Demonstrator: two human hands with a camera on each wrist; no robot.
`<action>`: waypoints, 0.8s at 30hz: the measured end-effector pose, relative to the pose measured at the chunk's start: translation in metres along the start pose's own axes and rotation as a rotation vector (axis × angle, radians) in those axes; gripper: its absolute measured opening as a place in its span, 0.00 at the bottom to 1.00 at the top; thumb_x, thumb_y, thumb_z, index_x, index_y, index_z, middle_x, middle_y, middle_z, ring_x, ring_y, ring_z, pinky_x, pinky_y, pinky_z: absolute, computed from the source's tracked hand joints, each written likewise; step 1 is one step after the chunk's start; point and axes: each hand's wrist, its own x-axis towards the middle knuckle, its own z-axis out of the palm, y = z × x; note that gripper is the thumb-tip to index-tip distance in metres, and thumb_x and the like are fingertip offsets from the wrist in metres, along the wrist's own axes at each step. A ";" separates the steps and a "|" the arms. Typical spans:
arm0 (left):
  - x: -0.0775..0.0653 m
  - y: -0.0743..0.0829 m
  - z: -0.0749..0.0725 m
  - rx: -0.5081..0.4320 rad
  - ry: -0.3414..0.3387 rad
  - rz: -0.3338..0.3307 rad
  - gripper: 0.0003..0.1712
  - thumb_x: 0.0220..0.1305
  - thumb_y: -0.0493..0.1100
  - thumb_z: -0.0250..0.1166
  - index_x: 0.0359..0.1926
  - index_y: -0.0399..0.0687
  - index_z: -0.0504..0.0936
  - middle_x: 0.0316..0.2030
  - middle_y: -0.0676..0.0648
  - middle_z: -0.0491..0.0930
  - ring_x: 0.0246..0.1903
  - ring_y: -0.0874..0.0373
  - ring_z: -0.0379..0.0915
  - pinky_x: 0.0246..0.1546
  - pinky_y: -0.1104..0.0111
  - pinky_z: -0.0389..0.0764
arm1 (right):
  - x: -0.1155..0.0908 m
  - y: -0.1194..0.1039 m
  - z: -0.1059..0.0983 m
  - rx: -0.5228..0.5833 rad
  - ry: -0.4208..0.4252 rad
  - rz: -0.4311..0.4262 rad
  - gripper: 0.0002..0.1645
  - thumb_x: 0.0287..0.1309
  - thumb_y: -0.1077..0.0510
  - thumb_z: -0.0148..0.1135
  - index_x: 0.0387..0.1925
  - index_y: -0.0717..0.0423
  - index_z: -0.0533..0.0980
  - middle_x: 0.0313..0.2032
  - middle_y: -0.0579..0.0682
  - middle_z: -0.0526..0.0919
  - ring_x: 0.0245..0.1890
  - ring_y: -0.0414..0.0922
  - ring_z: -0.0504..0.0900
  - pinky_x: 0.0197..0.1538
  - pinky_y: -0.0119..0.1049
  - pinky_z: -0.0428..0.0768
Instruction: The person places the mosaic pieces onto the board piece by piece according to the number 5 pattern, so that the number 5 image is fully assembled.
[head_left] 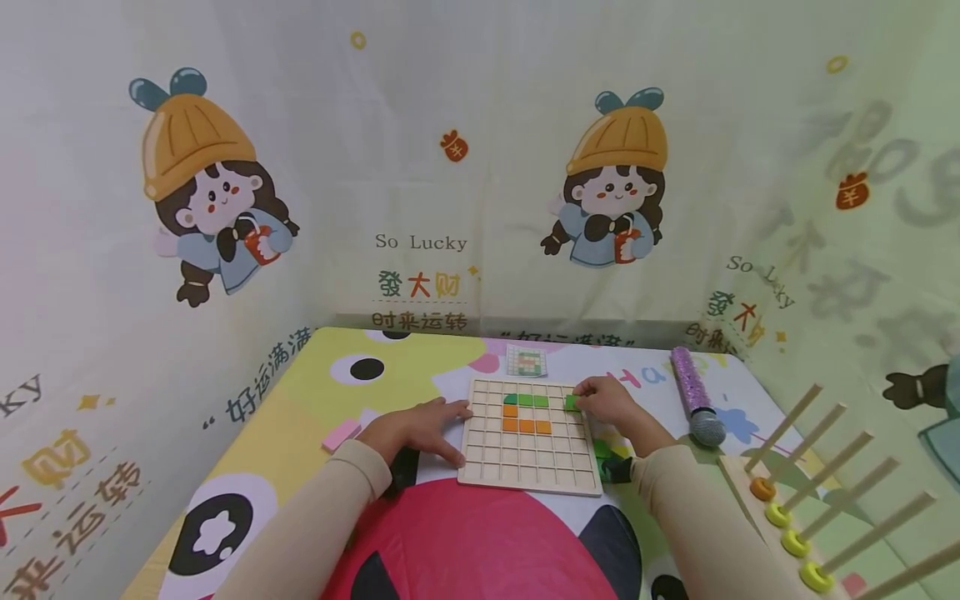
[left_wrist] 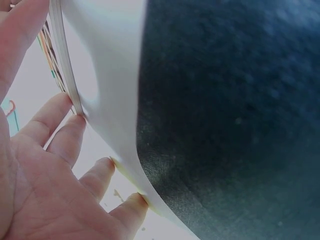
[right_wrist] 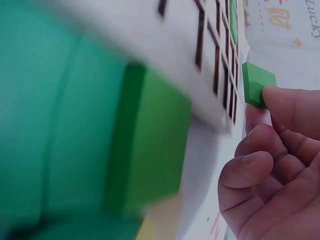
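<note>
A wooden grid board [head_left: 517,471] lies on the table, with two green square tiles [head_left: 533,401], a darker green corner tile [head_left: 511,399] and several orange tiles [head_left: 517,425] in its cells. My right hand [head_left: 611,404] pinches a green square tile [right_wrist: 257,82] between thumb and finger, near the board's upper right corner. The other fingers of that hand are curled in. My left hand [head_left: 420,429] lies at the board's left side with fingers spread; in the left wrist view, fingertips [left_wrist: 75,122] touch the board's edge.
More green blocks [right_wrist: 155,145] sit beside the board's right edge, partly hidden by my right wrist. A small pattern card [head_left: 527,361] lies behind the board. At right are a microphone [head_left: 707,425] and a wooden peg stand [head_left: 738,483] with rings. A pink block [head_left: 341,434] is at left.
</note>
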 end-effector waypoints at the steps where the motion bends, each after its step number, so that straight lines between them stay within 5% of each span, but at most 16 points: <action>1: 0.000 0.000 0.000 -0.002 -0.002 -0.001 0.55 0.50 0.62 0.81 0.77 0.65 0.65 0.77 0.40 0.60 0.77 0.41 0.53 0.71 0.41 0.66 | 0.002 -0.002 0.002 0.002 -0.001 -0.002 0.10 0.67 0.61 0.64 0.46 0.61 0.82 0.42 0.54 0.81 0.41 0.49 0.75 0.39 0.37 0.75; 10: 0.001 0.005 -0.002 0.008 -0.001 -0.001 0.55 0.50 0.62 0.80 0.78 0.65 0.65 0.78 0.43 0.61 0.78 0.41 0.52 0.72 0.40 0.65 | 0.017 -0.007 0.015 0.034 -0.010 0.007 0.08 0.66 0.62 0.65 0.45 0.60 0.83 0.41 0.54 0.82 0.40 0.48 0.76 0.41 0.37 0.75; 24: 0.001 0.005 -0.003 0.007 0.002 -0.016 0.55 0.50 0.61 0.80 0.78 0.66 0.66 0.78 0.46 0.60 0.78 0.42 0.52 0.71 0.40 0.65 | 0.025 -0.012 0.020 -0.130 0.011 -0.049 0.07 0.67 0.61 0.64 0.42 0.60 0.85 0.38 0.53 0.84 0.38 0.47 0.77 0.42 0.38 0.76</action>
